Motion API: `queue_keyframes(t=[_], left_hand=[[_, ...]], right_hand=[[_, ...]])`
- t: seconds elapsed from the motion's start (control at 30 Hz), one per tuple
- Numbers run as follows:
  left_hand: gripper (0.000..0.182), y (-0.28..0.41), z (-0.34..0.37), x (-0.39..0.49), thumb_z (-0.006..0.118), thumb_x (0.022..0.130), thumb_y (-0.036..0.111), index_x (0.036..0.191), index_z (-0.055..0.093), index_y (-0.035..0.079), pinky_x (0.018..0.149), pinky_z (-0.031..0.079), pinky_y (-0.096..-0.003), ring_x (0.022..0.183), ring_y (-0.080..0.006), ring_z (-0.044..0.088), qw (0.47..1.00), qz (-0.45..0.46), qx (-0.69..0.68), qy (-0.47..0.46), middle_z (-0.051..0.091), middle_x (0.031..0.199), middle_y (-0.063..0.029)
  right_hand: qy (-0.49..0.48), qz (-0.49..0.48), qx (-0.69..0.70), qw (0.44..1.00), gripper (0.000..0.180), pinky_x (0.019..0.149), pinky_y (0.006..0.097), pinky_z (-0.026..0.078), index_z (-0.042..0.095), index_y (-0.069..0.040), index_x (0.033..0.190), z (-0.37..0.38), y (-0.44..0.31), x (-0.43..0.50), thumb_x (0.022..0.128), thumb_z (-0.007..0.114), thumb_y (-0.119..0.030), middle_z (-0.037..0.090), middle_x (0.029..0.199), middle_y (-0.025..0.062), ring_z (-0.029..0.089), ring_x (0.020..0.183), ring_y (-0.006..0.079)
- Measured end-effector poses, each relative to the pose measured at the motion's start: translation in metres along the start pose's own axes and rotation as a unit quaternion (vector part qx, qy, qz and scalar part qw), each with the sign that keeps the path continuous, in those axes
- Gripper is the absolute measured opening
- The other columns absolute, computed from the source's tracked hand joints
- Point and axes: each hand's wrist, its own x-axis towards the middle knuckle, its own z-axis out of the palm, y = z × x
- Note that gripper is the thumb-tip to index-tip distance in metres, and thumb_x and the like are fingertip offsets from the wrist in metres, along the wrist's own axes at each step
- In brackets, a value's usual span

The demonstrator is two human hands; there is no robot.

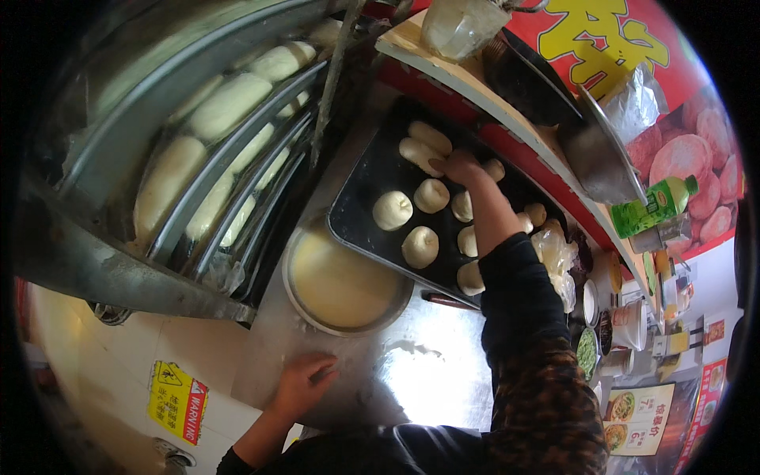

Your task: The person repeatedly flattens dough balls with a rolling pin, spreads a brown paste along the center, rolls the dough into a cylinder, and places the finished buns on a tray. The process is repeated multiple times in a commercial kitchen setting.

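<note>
My right hand reaches over a black baking tray. Its thumb touches the end of a pale elongated dough roll; the other fingers are mostly hidden, so a grip on it cannot be made out. A second dough roll lies right alongside. Several round dough pieces, among them one smooth ball and one with a pinched top, stand on the tray. Lower down, my left hand hovers near the steel worktop, fingers loosely curled, thumb apart, nothing visible in it.
A round pan of pale yellow liquid sits partly under the tray's corner. At left, a metal rack holds trays of long dough pieces. A wooden shelf with a green bottle overhangs the right. A plastic bag lies beyond my forearm.
</note>
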Motion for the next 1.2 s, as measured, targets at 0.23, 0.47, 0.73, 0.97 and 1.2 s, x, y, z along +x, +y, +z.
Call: queue_keyframes(t=[0.23, 0.47, 0.73, 0.97, 1.2], left_hand=[[0.023, 0.013, 0.001, -0.003, 0.071, 0.089, 0.011, 0.11, 0.071, 0.003, 0.089, 0.053, -0.0344, 0.102, -0.0256, 0.068, 0.999, -0.008, 0.003, -0.039, 0.07, 0.112, -0.014], [0.06, 0.054, 0.016, 0.02, 0.051, 0.102, 0.046, 0.147, 0.04, 0.007, 0.097, 0.052, -0.0456, 0.12, -0.0295, 0.059, 0.88, -0.087, -0.455, -0.102, 0.054, 0.139, -0.0207], [0.045, 0.064, 0.106, 0.011, 0.059, 0.101, 0.034, 0.132, 0.052, 0.002, 0.1, 0.053, -0.0423, 0.116, -0.0252, 0.061, 0.831, -0.36, -0.369, -0.211, 0.06, 0.129, -0.0129], [0.031, 0.085, 0.17, 0.015, 0.068, 0.095, 0.012, 0.12, 0.059, -0.004, 0.087, 0.059, -0.0356, 0.106, -0.0236, 0.066, 0.825, -0.285, -0.35, -0.338, 0.066, 0.116, -0.0124], [0.035, 0.079, 0.191, 0.024, 0.07, 0.092, 0.007, 0.122, 0.058, -0.005, 0.081, 0.058, -0.0297, 0.098, -0.0196, 0.068, 0.933, -0.232, -0.117, -0.249, 0.068, 0.112, -0.0123]], right_hand=[[0.1, -0.091, 0.311, 0.941, 0.048, 0.079, 0.0373, 0.058, 0.063, 0.006, 0.116, -0.005, -0.04, -0.039, 0.084, 0.075, -0.028, 0.068, 0.111, 0.0195, 0.069, 0.098, 0.0271], [-0.067, -0.21, 0.646, 0.731, 0.04, 0.071, 0.029, 0.062, 0.047, -0.007, 0.13, -0.029, -0.024, -0.232, 0.094, 0.063, -0.007, 0.061, 0.113, 0.0058, 0.066, 0.094, 0.0155], [-0.203, 0.041, 0.697, 0.687, 0.041, 0.082, 0.03, 0.059, 0.059, -0.005, 0.131, 0.124, 0.057, -0.462, 0.091, 0.069, -0.005, 0.064, 0.119, 0.0085, 0.065, 0.102, 0.0177], [-0.136, 0.062, 0.684, 0.714, 0.03, 0.078, 0.0292, 0.061, 0.066, -0.003, 0.12, 0.08, 0.219, -0.558, 0.09, 0.071, -0.005, 0.069, 0.108, 0.0076, 0.069, 0.091, 0.0158], [-0.099, 0.206, 0.292, 0.929, 0.048, 0.094, 0.0374, 0.055, 0.064, -0.005, 0.129, 0.072, 0.326, -0.598, 0.084, 0.077, -0.016, 0.069, 0.12, 0.0148, 0.067, 0.109, 0.0286]])
